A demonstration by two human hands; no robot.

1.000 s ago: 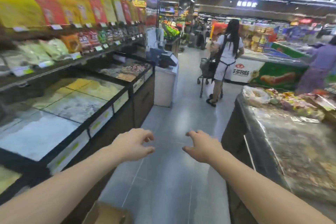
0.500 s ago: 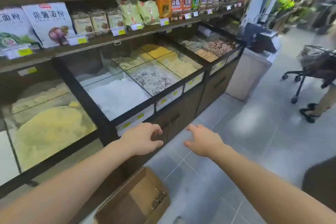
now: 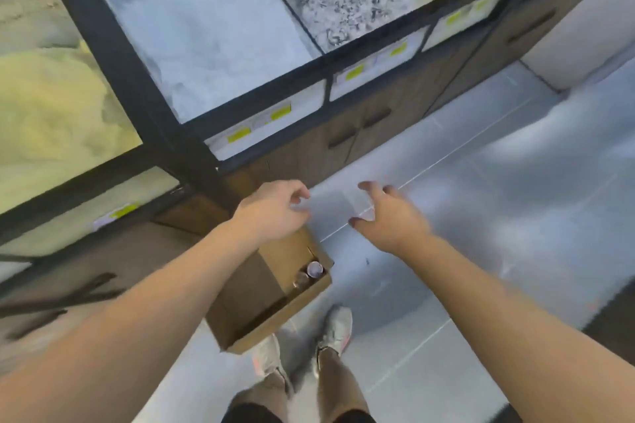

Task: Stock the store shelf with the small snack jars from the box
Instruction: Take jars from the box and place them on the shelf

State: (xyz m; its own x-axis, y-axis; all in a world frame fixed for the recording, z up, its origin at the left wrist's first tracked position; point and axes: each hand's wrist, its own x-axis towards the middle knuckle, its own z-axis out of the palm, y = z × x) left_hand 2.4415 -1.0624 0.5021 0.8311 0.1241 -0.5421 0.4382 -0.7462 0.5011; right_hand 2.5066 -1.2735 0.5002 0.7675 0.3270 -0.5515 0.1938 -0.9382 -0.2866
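Note:
An open brown cardboard box (image 3: 275, 326) stands on the floor against the bin counter, just ahead of my feet. In its far right corner lie a few small snack jars (image 3: 311, 272), one showing a pale round lid. My left hand (image 3: 275, 213) hovers above the box's far end, fingers loosely curled and holding nothing. My right hand (image 3: 386, 216) is stretched out over the floor to the right of the box, fingers spread, also holding nothing. The shelf above the bins is out of view.
A black-framed counter of glass-covered bulk bins (image 3: 213, 31) with white, speckled and yellow goods fills the top and left. Wooden cabinet doors (image 3: 360, 134) run below it. Grey tiled floor (image 3: 498, 216) extends to the right. My shoes (image 3: 335, 330) stand beside the box.
The view has swung from the aisle down to the floor. The box and my feet have come fully into sight, and both hands have dropped toward the box.

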